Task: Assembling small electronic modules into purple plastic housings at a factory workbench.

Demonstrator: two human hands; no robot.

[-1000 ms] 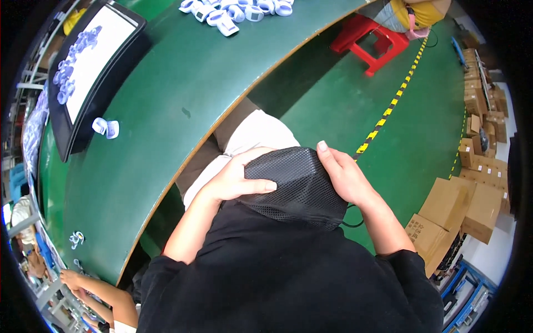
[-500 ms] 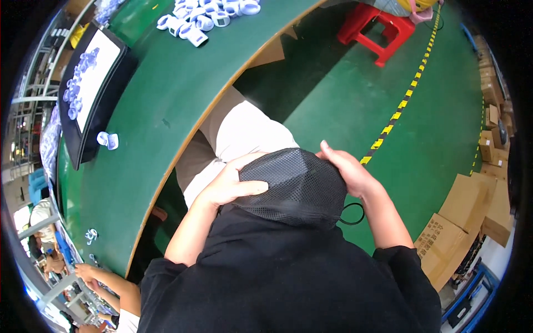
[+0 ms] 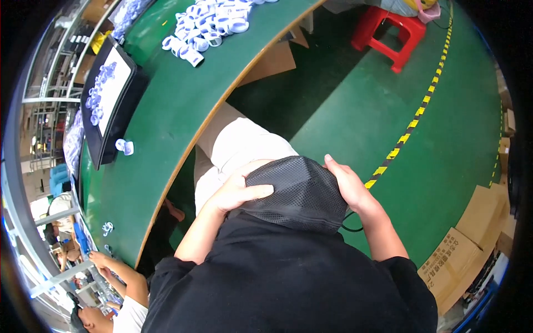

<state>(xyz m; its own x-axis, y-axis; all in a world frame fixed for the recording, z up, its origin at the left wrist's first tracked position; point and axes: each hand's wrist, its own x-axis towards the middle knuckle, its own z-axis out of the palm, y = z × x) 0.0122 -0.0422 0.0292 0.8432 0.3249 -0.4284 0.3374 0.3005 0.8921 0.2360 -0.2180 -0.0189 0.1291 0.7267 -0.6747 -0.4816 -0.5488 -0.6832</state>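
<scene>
Both hands clasp a black mesh fabric pouch (image 3: 297, 194) held against the black shirt above the lap; the left hand (image 3: 239, 191) lies flat on its side with fingers together. The right hand (image 3: 347, 186) cups its far edge, fingers curled; the green worktable (image 3: 166, 122) stands nearby.

Black mesh pouch (image 3: 300, 191), green table (image 3: 166, 122), red stool (image 3: 391, 33), yellow-black striped floor line (image 3: 413, 125), white-blue rings (image 3: 208, 25)
</scene>
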